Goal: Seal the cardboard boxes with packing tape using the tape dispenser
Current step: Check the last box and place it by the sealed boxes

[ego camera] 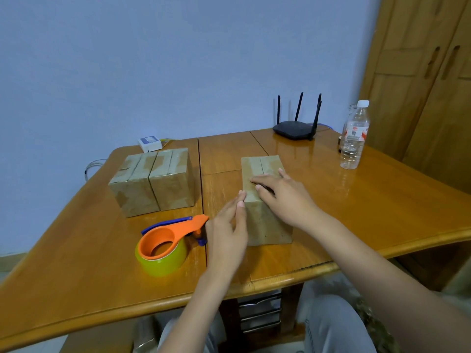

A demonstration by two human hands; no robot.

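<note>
Orange-brown and glossy, the wooden tabletop point(331, 200) stands against a pale blue wall and carries three cardboard boxes. One box point(265, 197) lies under the person's hands, its long axis running away from them toward the wall, with the flap seam along the same line. The right hand point(280, 194) rests flat on its top, fingers straight and a little spread. The left hand point(229, 225) has straight, relaxed fingers too, their tips touching the near left edge of this box; it holds nothing. The tape dispenser point(168, 243), orange with a yellow-green roll, lies on the tabletop just beside the left hand, on its outer side, so I judge the left hand is nearer to take it. Two other boxes point(155, 182) stand together, further left and beyond the left fingers, with tape already visible on top. All boxes are closed, so their contents cannot be seen.
</note>
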